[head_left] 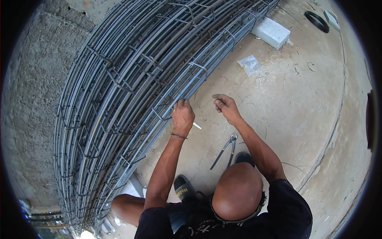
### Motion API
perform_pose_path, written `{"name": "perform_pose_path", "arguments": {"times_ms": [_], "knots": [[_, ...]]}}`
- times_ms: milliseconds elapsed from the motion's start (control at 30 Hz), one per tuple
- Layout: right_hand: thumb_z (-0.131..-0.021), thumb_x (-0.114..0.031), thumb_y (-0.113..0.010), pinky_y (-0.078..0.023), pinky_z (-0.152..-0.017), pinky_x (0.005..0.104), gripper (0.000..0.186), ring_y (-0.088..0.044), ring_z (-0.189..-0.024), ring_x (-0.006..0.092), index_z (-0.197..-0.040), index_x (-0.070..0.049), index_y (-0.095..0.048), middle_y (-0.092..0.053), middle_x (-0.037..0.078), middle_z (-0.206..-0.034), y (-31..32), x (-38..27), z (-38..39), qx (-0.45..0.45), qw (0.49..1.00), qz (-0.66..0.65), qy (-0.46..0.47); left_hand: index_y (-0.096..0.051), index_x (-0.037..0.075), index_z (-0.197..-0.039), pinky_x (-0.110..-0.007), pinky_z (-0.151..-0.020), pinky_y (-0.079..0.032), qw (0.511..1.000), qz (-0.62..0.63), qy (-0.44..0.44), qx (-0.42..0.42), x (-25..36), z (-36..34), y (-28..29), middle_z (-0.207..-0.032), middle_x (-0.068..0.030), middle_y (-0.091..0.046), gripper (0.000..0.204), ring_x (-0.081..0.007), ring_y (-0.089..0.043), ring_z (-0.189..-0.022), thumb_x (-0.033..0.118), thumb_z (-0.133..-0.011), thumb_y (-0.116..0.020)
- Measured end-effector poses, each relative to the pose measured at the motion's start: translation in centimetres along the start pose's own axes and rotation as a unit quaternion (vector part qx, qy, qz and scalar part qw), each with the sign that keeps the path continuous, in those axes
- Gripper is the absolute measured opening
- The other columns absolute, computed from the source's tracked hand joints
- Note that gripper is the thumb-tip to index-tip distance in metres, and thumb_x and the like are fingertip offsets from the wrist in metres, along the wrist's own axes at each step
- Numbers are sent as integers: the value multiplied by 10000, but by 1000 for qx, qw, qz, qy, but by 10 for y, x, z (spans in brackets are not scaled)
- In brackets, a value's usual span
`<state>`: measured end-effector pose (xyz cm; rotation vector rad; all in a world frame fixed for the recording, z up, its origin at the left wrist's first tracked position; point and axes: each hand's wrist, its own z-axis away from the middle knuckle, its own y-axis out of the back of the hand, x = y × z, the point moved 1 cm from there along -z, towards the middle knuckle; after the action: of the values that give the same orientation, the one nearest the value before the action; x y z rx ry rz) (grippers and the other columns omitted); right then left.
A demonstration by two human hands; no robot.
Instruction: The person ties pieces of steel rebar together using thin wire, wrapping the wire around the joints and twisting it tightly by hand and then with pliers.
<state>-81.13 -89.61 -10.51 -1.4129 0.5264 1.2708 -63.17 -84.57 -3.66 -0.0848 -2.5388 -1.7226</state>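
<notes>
My left hand point(183, 117) is at the outer edge of a long bundle of steel rebar point(137, 85), its fingers bent closed against the nearest bars. What those fingers grip is hidden. From beside its palm pokes a short white stick point(197, 126); whether it is held or lies on the floor I cannot tell. A dark band circles that wrist. My right hand point(227, 107) hovers over the floor just to the right, index finger stretched toward the bars and the others curled, with nothing visible in it. Below the hands, pincers point(225, 150) with dark, yellow-marked handles lie with their handles spread.
Square wire stirrups point(197, 68) ring the bars. A pale block point(271, 32) lies against the bundle's far end, near a clear plastic bag point(250, 65). A black ring point(316, 21) rests farther right. Wire scraps litter the concrete floor point(302, 115). A rough wall point(32, 91) borders the left.
</notes>
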Motion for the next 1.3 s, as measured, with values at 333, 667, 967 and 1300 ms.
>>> {"name": "perform_pose_path", "arguments": {"times_ms": [333,667,967,1300], "knots": [[-941,-189,-542,-376,-581,223,230,-398,-621,56,-1037,10,-608,-457,-32,-700,4,15,8,60,994,95,-14,-646,42,-988,-353,-631,-515,970,122,-182,106,29,-45,58,-858,-115,-619,262,-270,-632,-746,-18,-733,-656],[-963,-182,-506,-352,-521,225,168,-392,-584,69,-941,-30,-574,-442,-20,-714,-5,44,-9,108,938,-302,-128,-669,22,-1015,-302,-552,-499,989,89,-114,18,31,-69,121,-848,-92,-662,247,-206,-627,-687,121,-790,-697],[-963,-191,-514,-337,-487,213,184,-372,-566,57,-949,-19,-578,-435,-19,-707,-2,52,10,86,955,-249,-136,-685,48,-935,-344,-546,-491,990,84,-94,62,-26,-41,88,-739,-123,-634,145,-270,-633,-623,62,-791,-677],[-961,-183,-517,-341,-475,212,183,-366,-545,54,-935,-16,-587,-430,-18,-688,2,47,17,96,965,-203,-135,-707,68,-919,-336,-659,-518,996,30,-7,83,-50,-37,86,-843,-109,-690,144,-246,-667,-763,86,-775,-700]]}}
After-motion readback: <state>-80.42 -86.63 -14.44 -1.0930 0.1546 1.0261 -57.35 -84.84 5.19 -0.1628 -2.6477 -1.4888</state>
